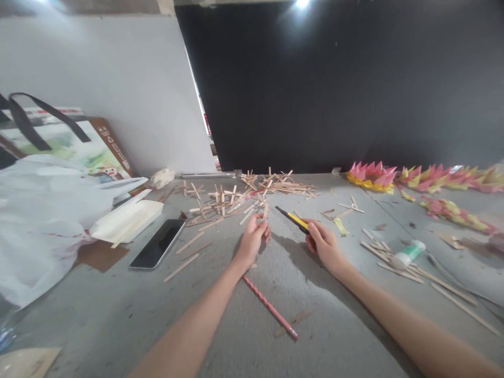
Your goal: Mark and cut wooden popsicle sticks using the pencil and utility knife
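Pinched in my left hand [252, 239] is a short wooden craft stick [265, 211], held upright near the middle of the grey surface. My right hand [322, 242] grips a yellow and black utility knife [292, 219] whose dark tip points up and left. A gap separates the knife from the stick. Beyond my hands lies a pile of loose and crossed craft sticks [289, 186]. Below my left wrist a pink pencil [271, 308] lies slanted, touching a brown wood sliver [301, 316].
At left are a black-screened phone [159, 245], a white plastic bag [47, 220] and a printed carry bag [106, 147]. On the right lie a glue stick [408, 255], more sticks [444, 283] and pink-yellow folded paper flowers [372, 176]. A black panel [338, 89] stands behind.
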Available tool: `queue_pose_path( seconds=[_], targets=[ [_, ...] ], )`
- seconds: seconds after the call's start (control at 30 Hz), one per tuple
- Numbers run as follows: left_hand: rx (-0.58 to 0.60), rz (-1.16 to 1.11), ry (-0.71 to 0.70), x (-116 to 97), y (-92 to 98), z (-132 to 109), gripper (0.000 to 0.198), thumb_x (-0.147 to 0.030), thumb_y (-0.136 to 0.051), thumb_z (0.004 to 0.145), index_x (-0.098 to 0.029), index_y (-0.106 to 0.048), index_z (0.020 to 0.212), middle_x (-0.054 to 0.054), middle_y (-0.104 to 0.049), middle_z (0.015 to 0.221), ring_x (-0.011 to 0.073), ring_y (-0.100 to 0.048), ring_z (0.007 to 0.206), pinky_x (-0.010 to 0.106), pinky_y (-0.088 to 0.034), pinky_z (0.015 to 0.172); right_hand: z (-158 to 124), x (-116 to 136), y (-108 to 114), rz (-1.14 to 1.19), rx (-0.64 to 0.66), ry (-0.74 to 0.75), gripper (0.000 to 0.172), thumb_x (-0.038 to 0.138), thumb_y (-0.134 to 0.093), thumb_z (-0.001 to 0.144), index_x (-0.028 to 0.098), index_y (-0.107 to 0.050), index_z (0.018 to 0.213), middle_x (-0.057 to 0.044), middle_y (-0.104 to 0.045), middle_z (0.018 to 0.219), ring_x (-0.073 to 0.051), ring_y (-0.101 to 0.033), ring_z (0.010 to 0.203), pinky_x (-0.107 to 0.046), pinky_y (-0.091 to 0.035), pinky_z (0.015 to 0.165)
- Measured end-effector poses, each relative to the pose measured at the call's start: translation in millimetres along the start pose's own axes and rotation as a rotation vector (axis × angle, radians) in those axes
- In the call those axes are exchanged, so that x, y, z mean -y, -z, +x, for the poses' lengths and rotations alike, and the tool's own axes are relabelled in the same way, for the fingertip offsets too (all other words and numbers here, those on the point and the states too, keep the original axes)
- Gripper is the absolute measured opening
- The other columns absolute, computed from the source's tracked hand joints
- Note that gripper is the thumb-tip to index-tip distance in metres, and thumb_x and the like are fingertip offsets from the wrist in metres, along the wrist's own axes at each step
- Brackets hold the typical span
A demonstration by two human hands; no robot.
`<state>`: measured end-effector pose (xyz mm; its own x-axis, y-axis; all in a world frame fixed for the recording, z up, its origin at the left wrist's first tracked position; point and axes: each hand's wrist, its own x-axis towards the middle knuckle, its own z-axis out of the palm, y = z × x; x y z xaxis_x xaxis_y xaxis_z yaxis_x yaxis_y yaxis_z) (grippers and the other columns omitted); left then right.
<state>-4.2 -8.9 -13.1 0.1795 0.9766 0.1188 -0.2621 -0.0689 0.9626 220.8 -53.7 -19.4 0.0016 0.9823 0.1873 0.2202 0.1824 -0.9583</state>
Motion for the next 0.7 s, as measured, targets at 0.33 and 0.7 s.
queue_pose_path(
  seconds=[0.33, 0.7],
  targets=[
    [-0.070, -0.010, 0.006, -0.7, 0.3, 0.8, 0.048, -0.059, -0.077, 0.082, -0.021, -0.049, 0.091, -0.004, -0.059, 0.069, 0.0110, -0.055, 0.055, 0.025, -0.043, 0.057, 5.8, -7.1, 9.2, -0.449, 0.011, 0.379, 0.043, 0.044, -0.040, 0.110, 0.025, -0.055, 0.146, -0.012, -0.070, 0.125, -0.028, -0.065, 0.109, -0.045, -0.047, 0.099],
    [-0.077, -0.014, 0.010, 6.4, -0.1, 2.7, 0.042, -0.055, -0.073, 0.085, -0.021, -0.056, 0.103, -0.009, -0.043, 0.064, 0.0072, -0.038, 0.049, 0.021, -0.027, 0.051, 3.0, -9.8, 6.7, -0.628, 0.065, 0.470, 0.037, 0.040, -0.035, 0.113, 0.024, -0.054, 0.141, -0.012, -0.071, 0.123, -0.027, -0.065, 0.108, -0.044, -0.046, 0.097]
  ],
)
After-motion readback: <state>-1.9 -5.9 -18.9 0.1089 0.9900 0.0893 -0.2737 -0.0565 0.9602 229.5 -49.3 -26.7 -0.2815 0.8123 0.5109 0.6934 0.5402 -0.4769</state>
